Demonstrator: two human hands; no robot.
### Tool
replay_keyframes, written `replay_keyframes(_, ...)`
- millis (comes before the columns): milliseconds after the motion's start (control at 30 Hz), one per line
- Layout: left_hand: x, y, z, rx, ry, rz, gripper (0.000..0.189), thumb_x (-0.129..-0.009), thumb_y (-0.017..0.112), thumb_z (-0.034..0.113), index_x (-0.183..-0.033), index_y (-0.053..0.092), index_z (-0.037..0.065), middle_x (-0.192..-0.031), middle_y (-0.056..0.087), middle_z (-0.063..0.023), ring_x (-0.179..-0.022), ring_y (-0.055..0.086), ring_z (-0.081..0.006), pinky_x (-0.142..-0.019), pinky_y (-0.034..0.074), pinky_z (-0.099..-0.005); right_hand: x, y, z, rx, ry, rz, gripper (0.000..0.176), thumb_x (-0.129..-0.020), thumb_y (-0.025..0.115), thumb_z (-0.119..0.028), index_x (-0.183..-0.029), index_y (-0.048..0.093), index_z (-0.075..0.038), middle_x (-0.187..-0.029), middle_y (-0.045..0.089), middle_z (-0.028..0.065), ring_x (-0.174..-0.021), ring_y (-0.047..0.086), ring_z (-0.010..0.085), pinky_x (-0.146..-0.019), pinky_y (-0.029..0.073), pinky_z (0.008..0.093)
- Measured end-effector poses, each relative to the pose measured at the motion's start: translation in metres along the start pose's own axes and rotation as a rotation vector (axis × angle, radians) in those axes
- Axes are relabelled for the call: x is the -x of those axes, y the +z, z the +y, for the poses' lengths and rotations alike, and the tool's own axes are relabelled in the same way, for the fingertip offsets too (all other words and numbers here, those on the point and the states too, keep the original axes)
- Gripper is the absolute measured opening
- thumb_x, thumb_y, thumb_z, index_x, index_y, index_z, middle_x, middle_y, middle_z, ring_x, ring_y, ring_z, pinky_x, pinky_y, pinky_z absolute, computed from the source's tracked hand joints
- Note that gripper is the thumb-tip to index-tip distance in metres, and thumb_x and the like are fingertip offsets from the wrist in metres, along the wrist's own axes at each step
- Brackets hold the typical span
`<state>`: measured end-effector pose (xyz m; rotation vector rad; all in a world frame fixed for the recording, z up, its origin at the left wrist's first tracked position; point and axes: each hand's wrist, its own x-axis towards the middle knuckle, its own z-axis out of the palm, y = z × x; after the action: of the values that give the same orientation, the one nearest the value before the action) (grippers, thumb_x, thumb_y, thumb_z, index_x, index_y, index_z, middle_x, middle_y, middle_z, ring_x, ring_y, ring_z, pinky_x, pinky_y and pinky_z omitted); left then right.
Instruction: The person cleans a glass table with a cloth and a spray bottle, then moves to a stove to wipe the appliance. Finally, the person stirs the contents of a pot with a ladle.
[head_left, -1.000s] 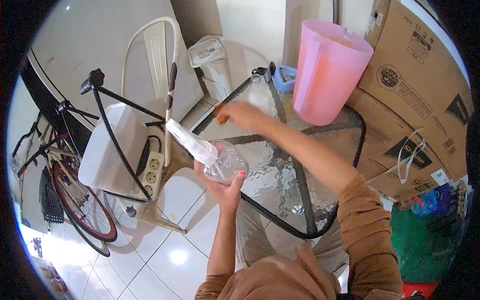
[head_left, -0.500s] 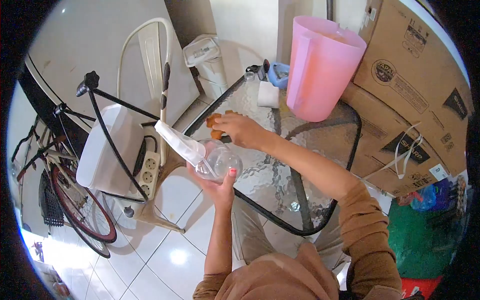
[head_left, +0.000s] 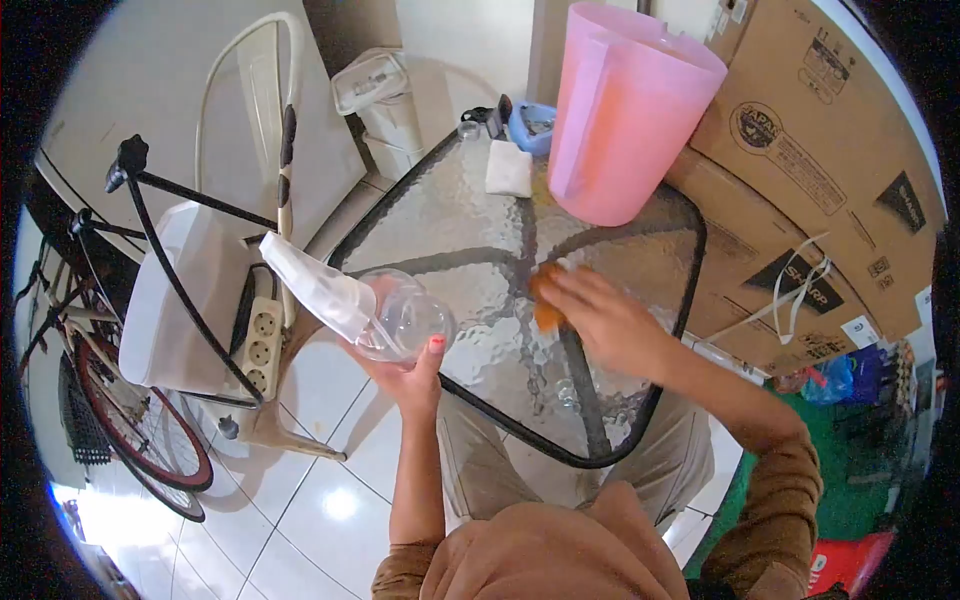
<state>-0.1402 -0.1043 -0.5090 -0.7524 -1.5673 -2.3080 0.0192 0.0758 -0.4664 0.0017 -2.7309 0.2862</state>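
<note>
My left hand (head_left: 408, 384) is closed around a clear, round spray bottle (head_left: 415, 318) with a long white head tilted up to the left. It is held in the air by the left edge of the glass table (head_left: 478, 352), whose textured top has a black rim. Pressed under the fingers of my right hand (head_left: 612, 322) is an orange-brown cloth (head_left: 546, 316), on the glass near the middle of the table. My right fingers partly cover the cloth, and that hand is slightly blurred.
A pink pitcher (head_left: 628, 120) stands at the table's back right, with a white folded pad (head_left: 509, 168) and a blue dish (head_left: 532, 128) nearby. Cardboard boxes (head_left: 800, 170) lean at right. A power strip (head_left: 262, 350), a white bin (head_left: 190, 300) and a bicycle wheel (head_left: 140, 420) are at left.
My right hand has swept the cloth across the glass from the table's left edge toward the middle right. The spray bottle stays in my left hand; the view has shifted slightly.
</note>
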Motion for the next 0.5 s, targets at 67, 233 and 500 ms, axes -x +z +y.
replay_keyframes(67, 0.0, 0.0, 0.001, -0.008, 0.0, -0.009, 0.101, -0.066, 0.078, 0.043, -0.137, 0.018, 0.004, -0.122, 0.05, -0.0199, -0.11, 0.05, -0.0283, -0.094, 0.042, -0.0399, -0.045, 0.023, 0.021, -0.026, -0.016, 0.08, 0.047, -0.073, 0.053, 0.003, -0.12, 0.051, -0.002, -0.127, 0.048, 0.0152, -0.116, 0.047, 0.0341, -0.098, 0.039, 0.0408)
replay_keyframes(233, -0.002, 0.002, 0.002, -0.03, 0.038, -0.035, 0.098, -0.068, 0.076, 0.042, -0.137, 0.019, 0.002, -0.12, 0.051, -0.0192, -0.109, 0.051, -0.027, -0.094, 0.042, -0.0391, -0.111, 0.061, 0.019, -0.188, -0.138, 0.012, 0.053, -0.07, 0.055, 0.007, -0.122, 0.049, -0.002, -0.126, 0.048, 0.0153, -0.117, 0.045, 0.0347, -0.098, 0.039, 0.0407)
replay_keyframes(500, 0.0, 0.001, 0.003, -0.058, 0.004, -0.007, 0.097, -0.068, 0.075, 0.046, -0.136, 0.023, 0.001, -0.119, 0.053, -0.0167, -0.108, 0.052, -0.0258, -0.093, 0.042, -0.0378, 0.03, 0.001, -0.035, -0.254, -0.253, -0.106, 0.045, -0.074, 0.056, -0.005, -0.118, 0.055, -0.004, -0.128, 0.05, 0.0143, -0.12, 0.046, 0.0299, -0.102, 0.037, 0.0399)
